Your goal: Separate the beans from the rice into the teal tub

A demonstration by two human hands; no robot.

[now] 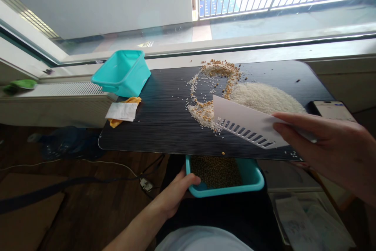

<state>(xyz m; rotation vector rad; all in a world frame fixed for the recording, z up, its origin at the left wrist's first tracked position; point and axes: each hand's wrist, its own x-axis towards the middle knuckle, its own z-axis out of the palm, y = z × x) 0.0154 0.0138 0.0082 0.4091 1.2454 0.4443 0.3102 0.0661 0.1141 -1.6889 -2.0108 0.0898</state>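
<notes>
Head view: left hand (176,192) clamps bin (253,183) below table (164,125) edge; right hand (331,149) clamps scraper (246,120).

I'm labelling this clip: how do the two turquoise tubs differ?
The far tub sits tilted at the table's left corner and looks empty; the near tub hangs level below the table edge, holding brown grains. No hand touches the far tub; the left hand grips the near tub's rim. Both are turquoise, rectangular plastic.

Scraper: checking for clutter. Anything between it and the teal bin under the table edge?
Nothing visible: only bare table and stray grains separate the scraper, in the right hand, from the bin the left hand holds.
</notes>
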